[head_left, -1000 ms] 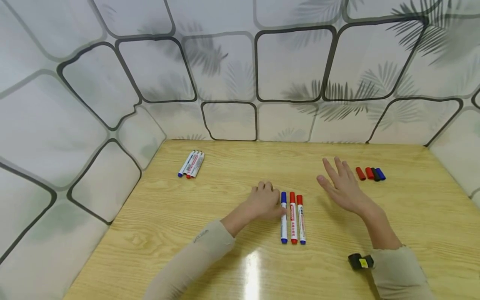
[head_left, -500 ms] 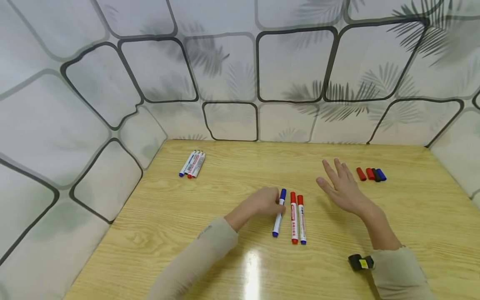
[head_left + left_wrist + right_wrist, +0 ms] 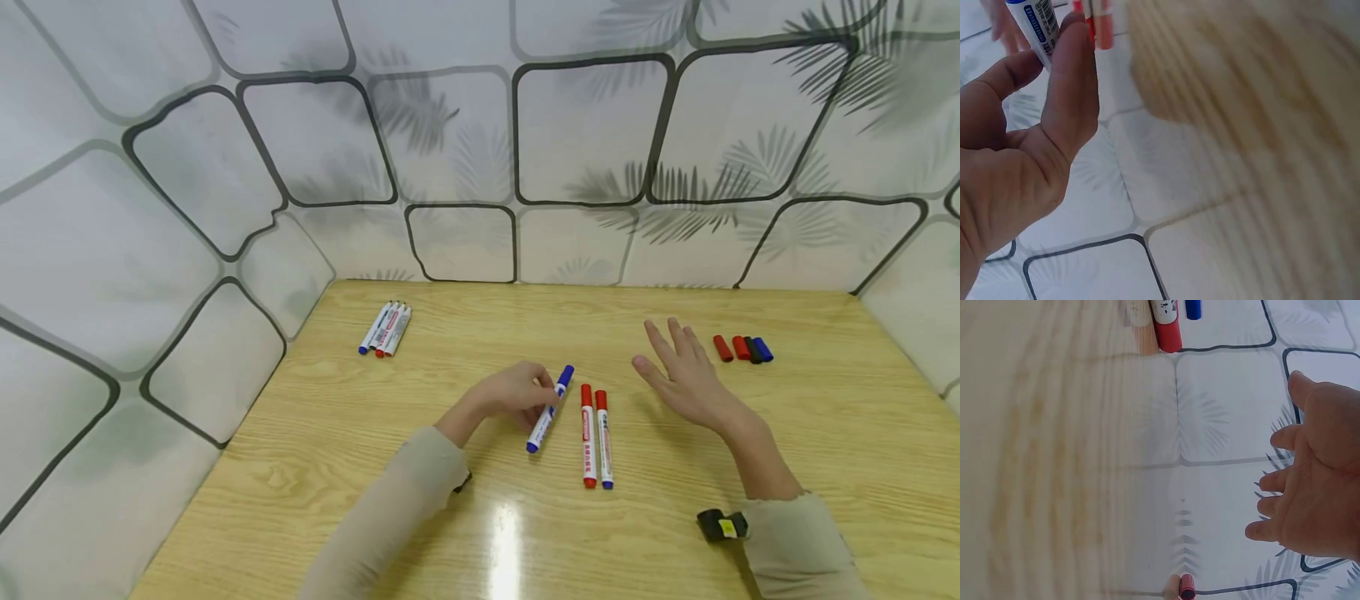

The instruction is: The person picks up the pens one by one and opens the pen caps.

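Observation:
My left hand [image 3: 517, 392] pinches a blue-capped white marker [image 3: 550, 419] between thumb and fingers. The marker leans, its cap end pointing away to the right. In the left wrist view the thumb and a finger [image 3: 1072, 81] meet on its white barrel [image 3: 1036, 28], whose ends are partly out of frame. Just right of it, two red-capped markers [image 3: 588, 446] lie side by side, one with a red end and one with a blue end. My right hand [image 3: 686, 379] is spread with straight fingers and holds nothing; the right wrist view shows its palm [image 3: 1329, 469] too.
At the back left lies a bundle of several uncapped markers [image 3: 386, 329]. Loose caps, red [image 3: 722, 347], black [image 3: 752, 350] and blue [image 3: 762, 348], lie beyond my right hand. A patterned wall [image 3: 457, 242] borders the wooden table [image 3: 480, 325] behind and at the sides.
My left hand has taken the blue-capped marker from beside the two red-capped ones and drawn it left, tilting it. The right hand has stayed nearly still.

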Demonstrator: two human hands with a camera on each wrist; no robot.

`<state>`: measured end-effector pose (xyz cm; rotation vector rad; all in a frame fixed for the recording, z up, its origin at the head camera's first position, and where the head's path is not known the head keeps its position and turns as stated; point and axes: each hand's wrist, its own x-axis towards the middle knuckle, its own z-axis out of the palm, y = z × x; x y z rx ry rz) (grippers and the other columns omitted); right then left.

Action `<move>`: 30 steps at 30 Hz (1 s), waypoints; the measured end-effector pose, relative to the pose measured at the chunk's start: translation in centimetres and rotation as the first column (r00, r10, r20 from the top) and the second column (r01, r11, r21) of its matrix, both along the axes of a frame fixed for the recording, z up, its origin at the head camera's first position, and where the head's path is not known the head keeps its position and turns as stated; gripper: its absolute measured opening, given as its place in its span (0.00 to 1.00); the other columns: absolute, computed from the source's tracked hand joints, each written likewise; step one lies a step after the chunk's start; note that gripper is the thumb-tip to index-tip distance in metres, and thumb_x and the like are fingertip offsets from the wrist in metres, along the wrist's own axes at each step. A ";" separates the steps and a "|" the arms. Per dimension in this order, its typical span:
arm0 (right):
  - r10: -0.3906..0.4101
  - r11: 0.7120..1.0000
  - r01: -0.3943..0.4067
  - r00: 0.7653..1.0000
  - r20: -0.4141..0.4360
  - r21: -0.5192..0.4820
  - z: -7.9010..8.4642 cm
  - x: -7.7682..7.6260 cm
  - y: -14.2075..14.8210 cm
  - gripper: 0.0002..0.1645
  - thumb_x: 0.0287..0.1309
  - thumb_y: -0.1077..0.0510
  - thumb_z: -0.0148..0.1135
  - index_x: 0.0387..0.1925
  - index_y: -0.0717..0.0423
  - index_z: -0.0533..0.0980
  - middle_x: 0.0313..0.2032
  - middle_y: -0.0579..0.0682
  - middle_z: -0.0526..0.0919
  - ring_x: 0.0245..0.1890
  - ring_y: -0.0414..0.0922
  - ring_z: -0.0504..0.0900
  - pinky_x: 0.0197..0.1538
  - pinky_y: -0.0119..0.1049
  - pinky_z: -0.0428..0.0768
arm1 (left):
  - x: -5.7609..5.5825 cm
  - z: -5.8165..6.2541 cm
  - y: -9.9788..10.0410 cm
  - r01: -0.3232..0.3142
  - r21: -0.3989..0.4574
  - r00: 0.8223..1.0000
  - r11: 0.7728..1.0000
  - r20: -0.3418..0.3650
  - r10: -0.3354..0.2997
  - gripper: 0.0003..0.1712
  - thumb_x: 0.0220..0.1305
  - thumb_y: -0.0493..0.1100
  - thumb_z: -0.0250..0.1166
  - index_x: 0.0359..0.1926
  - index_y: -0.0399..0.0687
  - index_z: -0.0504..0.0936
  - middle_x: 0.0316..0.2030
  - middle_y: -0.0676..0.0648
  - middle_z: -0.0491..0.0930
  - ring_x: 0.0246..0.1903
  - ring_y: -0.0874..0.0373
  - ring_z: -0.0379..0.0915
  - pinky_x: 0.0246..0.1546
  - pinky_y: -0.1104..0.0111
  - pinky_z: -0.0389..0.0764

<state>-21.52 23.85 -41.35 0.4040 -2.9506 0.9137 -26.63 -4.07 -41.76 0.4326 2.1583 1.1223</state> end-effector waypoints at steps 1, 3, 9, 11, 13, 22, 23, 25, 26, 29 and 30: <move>-0.001 1.000 0.001 1.000 0.000 0.002 0.0 0.0 0.0 0.45 0.76 0.39 0.41 0.78 0.63 0.42 0.74 0.75 0.33 0.72 0.75 0.30 0.65 0.76 0.38 | -0.1 0.1 -0.2 -0.002 0.030 1.000 1.000 0.020 0.001 0.09 0.68 0.41 0.63 0.43 0.41 0.76 0.28 0.41 0.81 0.25 0.54 0.79 0.30 0.60 0.85; -0.001 1.000 0.001 1.000 0.001 0.001 0.0 0.0 0.0 0.45 0.76 0.39 0.41 0.78 0.63 0.42 0.74 0.75 0.33 0.72 0.75 0.30 0.65 0.76 0.37 | -0.4 0.3 -0.5 0.002 0.071 0.999 0.997 0.047 -0.005 0.11 0.69 0.43 0.62 0.47 0.42 0.76 0.32 0.41 0.81 0.28 0.53 0.79 0.32 0.59 0.85; 0.019 0.999 -0.018 0.999 0.031 -0.034 0.1 0.2 -0.5 0.45 0.76 0.39 0.42 0.78 0.60 0.41 0.75 0.72 0.31 0.73 0.72 0.28 0.64 0.77 0.36 | -0.9 1.0 -1.8 0.006 0.208 0.990 0.978 0.134 -0.035 0.15 0.73 0.44 0.58 0.55 0.42 0.73 0.44 0.36 0.82 0.40 0.44 0.82 0.35 0.60 0.84; 0.035 0.997 -0.032 0.998 0.043 -0.065 0.3 0.3 -0.8 0.45 0.76 0.40 0.43 0.78 0.58 0.40 0.75 0.71 0.31 0.73 0.72 0.28 0.64 0.77 0.37 | -0.7 1.5 -2.3 0.019 0.241 0.990 0.970 0.133 -0.052 0.15 0.74 0.43 0.57 0.56 0.42 0.72 0.45 0.35 0.83 0.43 0.41 0.82 0.34 0.60 0.84; 0.056 0.994 -0.050 0.997 0.056 -0.102 0.5 0.5 -1.1 0.44 0.76 0.41 0.44 0.79 0.57 0.40 0.76 0.69 0.30 0.73 0.71 0.29 0.64 0.77 0.38 | -0.5 1.9 -2.7 0.037 0.256 0.992 0.966 0.106 -0.066 0.14 0.74 0.43 0.55 0.56 0.42 0.72 0.45 0.34 0.83 0.43 0.41 0.82 0.33 0.61 0.83; 0.165 0.963 -0.151 0.985 0.048 -0.221 1.0 1.1 -3.3 0.39 0.77 0.46 0.46 0.79 0.51 0.44 0.77 0.62 0.40 0.75 0.66 0.41 0.66 0.73 0.49 | 1.9 3.8 -3.5 0.127 0.094 0.948 0.987 -0.303 -0.093 0.12 0.76 0.40 0.53 0.57 0.48 0.74 0.43 0.34 0.81 0.27 0.56 0.68 0.27 0.68 0.69; 0.174 0.959 -0.160 0.984 0.042 -0.236 1.0 1.2 -3.5 0.39 0.77 0.47 0.46 0.79 0.51 0.45 0.77 0.63 0.42 0.75 0.66 0.44 0.66 0.72 0.51 | 2.1 4.1 -3.4 0.124 0.060 0.932 0.990 -0.349 -0.095 0.13 0.76 0.40 0.53 0.57 0.48 0.74 0.42 0.35 0.82 0.25 0.57 0.66 0.26 0.69 0.68; 0.193 0.943 -0.175 0.980 0.039 -0.282 1.0 1.3 -3.9 0.37 0.77 0.49 0.47 0.79 0.51 0.47 0.76 0.62 0.46 0.74 0.66 0.49 0.65 0.71 0.55 | 2.4 4.5 -3.3 0.115 -0.001 0.897 0.993 -0.429 -0.104 0.13 0.77 0.40 0.53 0.57 0.49 0.75 0.39 0.39 0.82 0.24 0.59 0.66 0.26 0.69 0.69; 0.206 0.934 -0.186 0.978 0.034 -0.306 1.0 1.3 -4.1 0.37 0.77 0.50 0.47 0.78 0.52 0.48 0.76 0.62 0.49 0.73 0.66 0.53 0.65 0.70 0.59 | 2.5 4.6 -3.2 0.111 -0.022 0.884 0.994 -0.455 -0.109 0.13 0.77 0.40 0.53 0.57 0.49 0.75 0.38 0.40 0.82 0.24 0.59 0.67 0.26 0.69 0.69; 0.254 0.891 -0.221 0.967 0.032 -0.396 1.1 1.2 -4.6 0.35 0.77 0.54 0.47 0.77 0.56 0.50 0.73 0.63 0.57 0.68 0.65 0.64 0.63 0.58 0.70 | 2.6 4.9 -3.1 0.107 -0.066 0.851 0.992 -0.510 -0.126 0.13 0.76 0.40 0.54 0.57 0.49 0.77 0.39 0.45 0.82 0.29 0.59 0.72 0.30 0.69 0.73; 0.266 0.877 -0.226 0.963 0.037 -0.423 1.2 1.2 -4.7 0.34 0.77 0.55 0.46 0.77 0.57 0.51 0.72 0.64 0.59 0.66 0.65 0.67 0.61 0.55 0.73 | 2.6 5.0 -3.1 0.110 -0.073 0.843 0.991 -0.522 -0.131 0.13 0.76 0.39 0.55 0.56 0.49 0.77 0.40 0.46 0.82 0.31 0.59 0.74 0.32 0.68 0.74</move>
